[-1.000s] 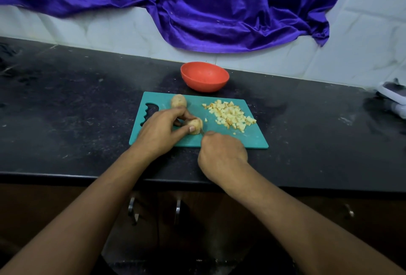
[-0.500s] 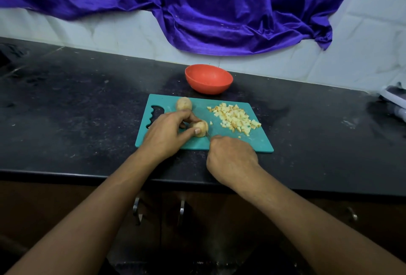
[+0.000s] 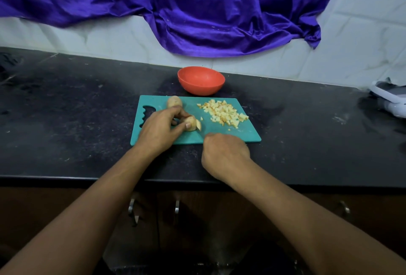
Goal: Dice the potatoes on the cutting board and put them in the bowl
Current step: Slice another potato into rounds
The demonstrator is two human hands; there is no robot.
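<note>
A teal cutting board (image 3: 222, 135) lies on the black counter. My left hand (image 3: 161, 128) pinches a potato (image 3: 191, 123) near the board's middle; a cut slice leans off the potato's right end. My right hand (image 3: 224, 154) sits at the board's front edge, fingers curled round a knife handle that is mostly hidden; a thin blade (image 3: 201, 134) runs from the fist toward the potato. A whole potato (image 3: 174, 101) rests at the board's back edge. A pile of diced potato (image 3: 224, 112) covers the board's right back part. Behind the board stands an empty orange bowl (image 3: 201, 80).
A white object (image 3: 388, 99) lies at the counter's far right. A purple cloth (image 3: 197, 6) hangs down the tiled wall behind. The counter's front edge runs under my forearms, with cabinet handles (image 3: 176, 206) below.
A slice has come off the right end of the held potato. My view has shifted a little, so the board and bowl sit slightly lower and further right in the frame.
</note>
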